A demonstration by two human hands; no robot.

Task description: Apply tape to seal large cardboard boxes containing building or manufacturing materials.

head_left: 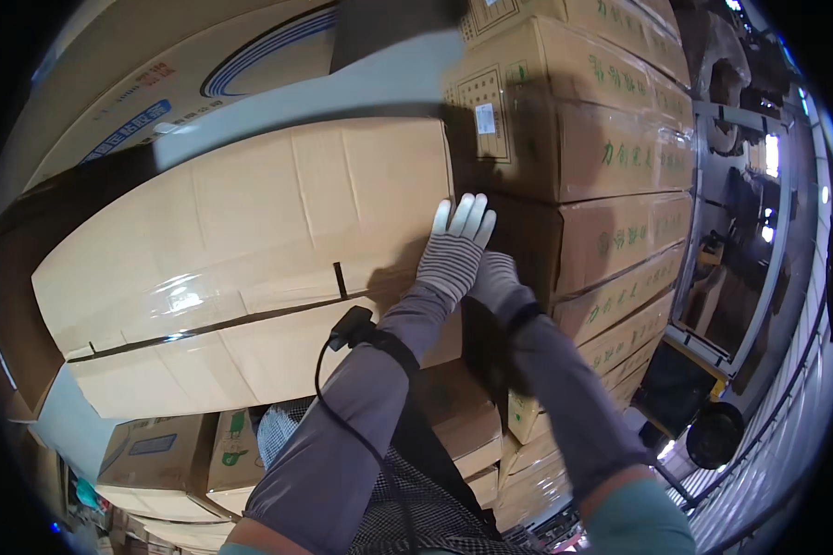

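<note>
Cardboard everywhere in the head view. Left hand (pixel 455 248) lies flat, fingers open, on the right end of a big taped carton (pixel 250 250) that stretches long-ways off to the left. Right hand (pixel 500 282) tucks just behind it at the carton's edge (grip hidden, can't tell). Stacked boxes (pixel 602 148) sit right beside both hands.

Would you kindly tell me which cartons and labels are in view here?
Large carton: centre-left, plain brown, taped seam; left hand on its edge.
Stacked cartons: right, brown, green print.
White label: small rectangle on that stack.
Top carton: upper left, blue and red print.
</note>
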